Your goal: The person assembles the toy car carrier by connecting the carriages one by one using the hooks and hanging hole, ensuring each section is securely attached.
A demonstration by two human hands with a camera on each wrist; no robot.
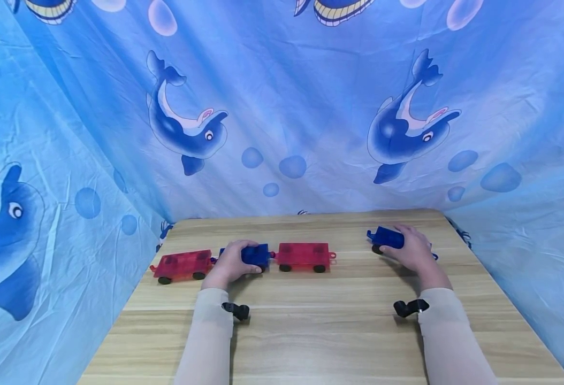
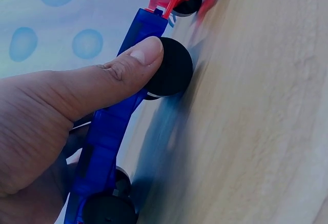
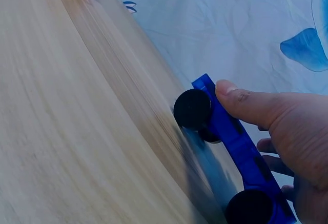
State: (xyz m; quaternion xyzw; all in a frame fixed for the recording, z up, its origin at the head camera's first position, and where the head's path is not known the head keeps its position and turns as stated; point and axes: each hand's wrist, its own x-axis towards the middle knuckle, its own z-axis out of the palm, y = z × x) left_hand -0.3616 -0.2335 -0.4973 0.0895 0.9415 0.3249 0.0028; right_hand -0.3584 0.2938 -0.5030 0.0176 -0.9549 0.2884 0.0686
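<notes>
My left hand (image 1: 234,262) grips a translucent blue toy train car (image 2: 110,126) with black wheels, its thumb along the side by a front wheel. That car is linked between two red cars: one red car (image 1: 183,264) to its left and another red car (image 1: 304,255) to its right, with a free loop at its right end. At the right, apart from this row, my right hand (image 1: 411,250) holds a second blue car (image 3: 241,155) from above, thumb on its near side. A hook (image 1: 371,234) sticks out from this car's left end.
The cars are on a light wooden table (image 1: 320,331) near its back edge. Blue dolphin-print curtains (image 1: 282,107) hang behind and at both sides. A black wrist camera (image 1: 236,310) juts from the left sleeve, and another camera (image 1: 409,307) from the right.
</notes>
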